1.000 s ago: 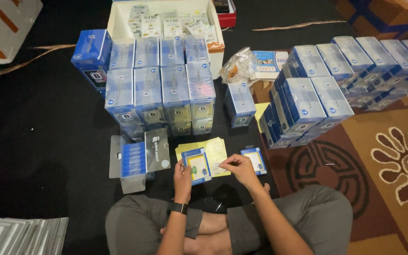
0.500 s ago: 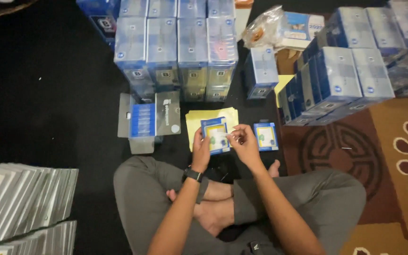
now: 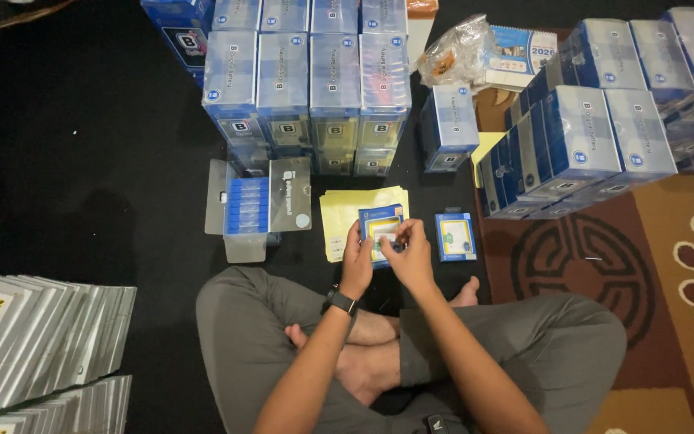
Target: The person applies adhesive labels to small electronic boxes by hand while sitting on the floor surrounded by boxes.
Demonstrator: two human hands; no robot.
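I sit cross-legged on a dark floor. My left hand [image 3: 357, 261] and my right hand [image 3: 410, 255] both hold one small blue packet [image 3: 381, 225] with a pale window, just above my shins. Under it lies a stack of yellow sheets [image 3: 344, 219]. A second small blue packet [image 3: 455, 236] lies flat on the floor right of my right hand. A black watch [image 3: 342, 302] sits on my left wrist.
An open grey tray with blue items [image 3: 252, 207] lies left of the sheets. Rows of blue and clear boxes [image 3: 307, 80] stand ahead, more boxes [image 3: 596, 137] at the right on a patterned brown rug [image 3: 668, 265]. Stacked flat cartons [image 3: 34, 337] at left. A plastic bag [image 3: 455, 52] is behind.
The view has tilted down and closer, showing my legs. My hands have drawn the blue packet nearer my body, with both hands now closed around it.
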